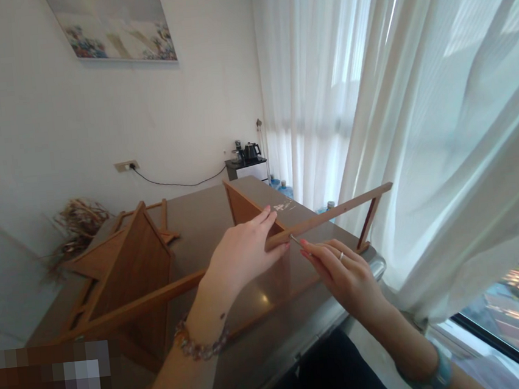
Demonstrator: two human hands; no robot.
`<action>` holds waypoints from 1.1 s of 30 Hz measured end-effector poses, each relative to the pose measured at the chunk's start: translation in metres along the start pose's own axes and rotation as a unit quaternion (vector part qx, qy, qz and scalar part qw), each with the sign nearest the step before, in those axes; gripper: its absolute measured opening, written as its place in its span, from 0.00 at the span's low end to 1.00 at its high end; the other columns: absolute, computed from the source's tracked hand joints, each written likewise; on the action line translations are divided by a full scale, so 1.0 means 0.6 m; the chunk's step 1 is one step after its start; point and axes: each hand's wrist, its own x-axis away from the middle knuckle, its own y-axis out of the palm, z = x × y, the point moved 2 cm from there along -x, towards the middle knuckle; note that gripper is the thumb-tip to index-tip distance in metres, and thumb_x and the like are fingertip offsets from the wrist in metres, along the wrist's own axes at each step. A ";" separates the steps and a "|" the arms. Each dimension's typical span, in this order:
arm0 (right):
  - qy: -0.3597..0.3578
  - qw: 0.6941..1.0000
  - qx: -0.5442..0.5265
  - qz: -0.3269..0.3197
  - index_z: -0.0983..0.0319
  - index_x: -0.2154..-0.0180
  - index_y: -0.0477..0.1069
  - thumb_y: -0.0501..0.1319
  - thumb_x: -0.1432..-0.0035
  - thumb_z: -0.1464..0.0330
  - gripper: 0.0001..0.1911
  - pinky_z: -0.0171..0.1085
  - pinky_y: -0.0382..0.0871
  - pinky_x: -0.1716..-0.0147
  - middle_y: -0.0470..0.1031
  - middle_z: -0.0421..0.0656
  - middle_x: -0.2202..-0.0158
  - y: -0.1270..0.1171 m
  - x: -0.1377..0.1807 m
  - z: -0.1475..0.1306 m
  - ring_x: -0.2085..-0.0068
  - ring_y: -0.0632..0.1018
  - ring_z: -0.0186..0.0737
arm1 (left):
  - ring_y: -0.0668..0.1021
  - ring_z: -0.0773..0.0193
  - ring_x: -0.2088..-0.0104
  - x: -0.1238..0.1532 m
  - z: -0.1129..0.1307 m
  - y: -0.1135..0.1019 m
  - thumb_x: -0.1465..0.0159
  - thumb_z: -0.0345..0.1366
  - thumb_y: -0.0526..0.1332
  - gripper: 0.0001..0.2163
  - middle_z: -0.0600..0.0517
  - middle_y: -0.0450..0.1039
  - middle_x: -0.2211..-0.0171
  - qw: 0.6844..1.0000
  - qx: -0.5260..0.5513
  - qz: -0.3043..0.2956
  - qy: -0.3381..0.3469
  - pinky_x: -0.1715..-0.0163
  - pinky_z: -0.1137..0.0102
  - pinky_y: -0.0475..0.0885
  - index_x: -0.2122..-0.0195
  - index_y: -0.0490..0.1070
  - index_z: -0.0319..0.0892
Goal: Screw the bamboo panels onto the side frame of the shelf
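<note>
A wooden furniture frame [335, 213] lies on its side across the table, its long rail running left to right in front of me. My left hand [242, 251] is closed around the rail near a wooden panel [244, 205], thumb below and fingers above. In my right hand [347, 274], a thin metal piece [294, 239] is pinched between thumb and fingertips. Its far end meets the rail just right of my left hand; I cannot tell whether it is a screw or a hex key. A larger wooden panel [132, 274] stands tilted at the left.
The glossy table [196, 206] carries more wooden parts at its far left, beside dried plants [78, 215]. Small pale bits [284, 206] lie near the far right edge. Beyond stand a cabinet with a black kettle [252, 152] and blue water bottles [285, 189]. White curtains [374, 147] hang on the right.
</note>
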 end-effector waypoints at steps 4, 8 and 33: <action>-0.001 0.990 0.118 -0.079 0.62 0.57 0.69 0.53 0.36 0.72 0.09 0.37 0.70 0.70 0.75 0.43 0.71 -0.020 -0.021 -0.025 0.70 0.73 0.38 | 0.71 0.51 0.44 0.001 0.001 -0.001 0.36 0.51 0.53 0.29 0.50 0.52 0.34 1.000 0.001 0.003 0.001 0.44 0.59 0.67 0.37 0.57 0.42; 0.006 0.972 0.200 -0.125 0.60 0.72 0.65 0.48 0.38 0.77 0.13 0.34 0.57 0.81 0.67 0.40 0.80 -0.027 -0.046 -0.045 0.79 0.66 0.34 | 0.71 0.51 0.43 0.002 0.002 -0.001 0.36 0.51 0.53 0.29 0.49 0.52 0.34 1.000 0.000 -0.001 -0.001 0.45 0.59 0.68 0.37 0.57 0.43; -0.192 0.824 0.492 -0.207 0.62 0.77 0.68 0.51 0.50 0.82 0.12 0.38 0.54 0.77 0.64 0.43 0.81 -0.040 -0.088 -0.077 0.79 0.66 0.39 | 0.74 0.50 0.47 0.000 0.002 0.003 0.36 0.50 0.54 0.30 0.48 0.56 0.36 1.000 -0.014 0.015 0.003 0.48 0.59 0.71 0.37 0.58 0.38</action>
